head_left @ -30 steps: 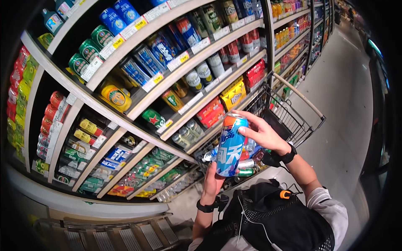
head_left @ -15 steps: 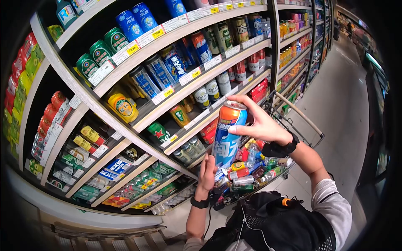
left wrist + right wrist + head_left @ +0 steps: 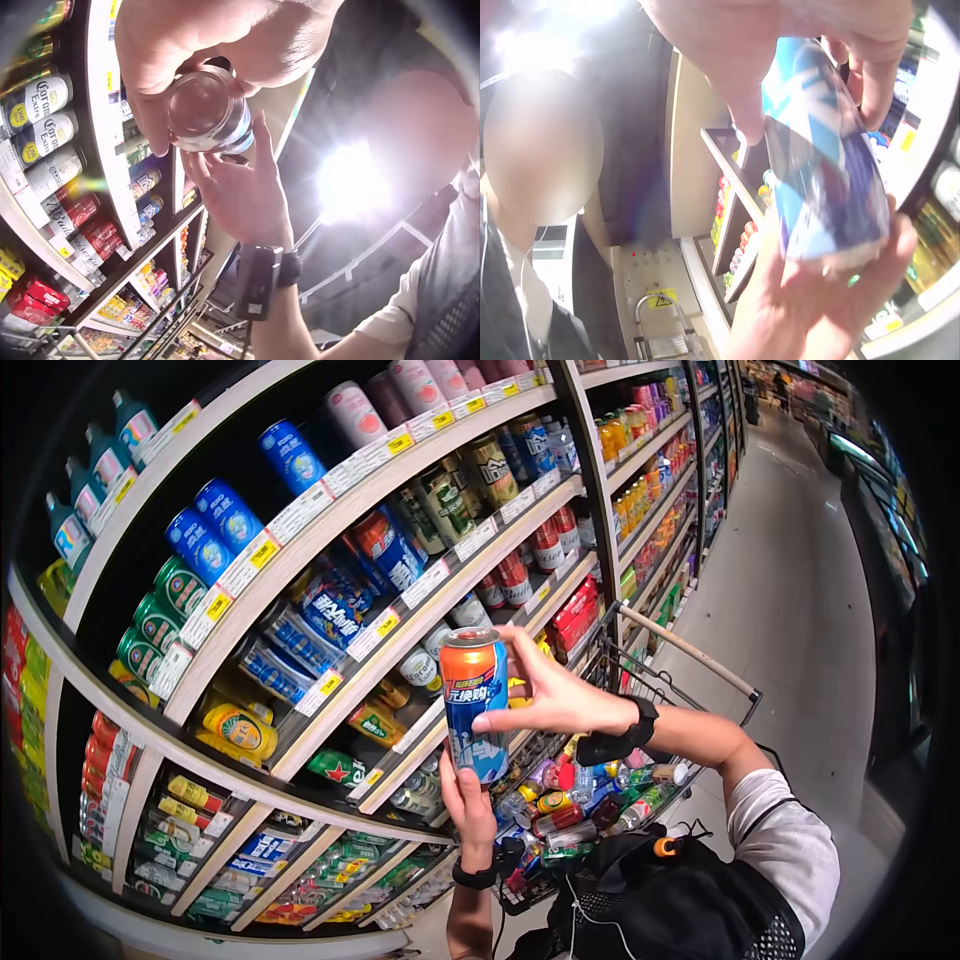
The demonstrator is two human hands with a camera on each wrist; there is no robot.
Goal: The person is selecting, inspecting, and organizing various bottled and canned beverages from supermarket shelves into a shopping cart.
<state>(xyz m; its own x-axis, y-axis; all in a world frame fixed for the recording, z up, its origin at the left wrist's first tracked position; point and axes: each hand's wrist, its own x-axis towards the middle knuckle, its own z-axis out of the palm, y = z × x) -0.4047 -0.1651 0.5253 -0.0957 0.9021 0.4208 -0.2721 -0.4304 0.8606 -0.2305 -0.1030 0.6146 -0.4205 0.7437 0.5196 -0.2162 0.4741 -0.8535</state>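
Note:
A tall drink can (image 3: 475, 710), orange at the top and blue below with white lettering, stands nearly upright between both hands in the head view. Its lower end is gripped by my left hand (image 3: 468, 808), thumb and fingers on opposite sides. My right hand (image 3: 560, 695) holds the upper part, thumb across the front and fingers behind. From the left wrist view, the can's round base (image 3: 199, 105) shows between the left fingers. In the right wrist view, the blue-and-white side (image 3: 817, 157) of the can faces the camera.
Shelves of cans and bottles with price tags (image 3: 262, 550) rise on the left and ahead. Below my hands is a shopping cart (image 3: 690, 775) loaded with bottles and cans, its handle (image 3: 690, 645) to the right. An aisle floor (image 3: 790, 560) runs off at the right.
In the head view the can has shifted left and become more upright, with both hands still on it. The shelves and cart have also shifted in view.

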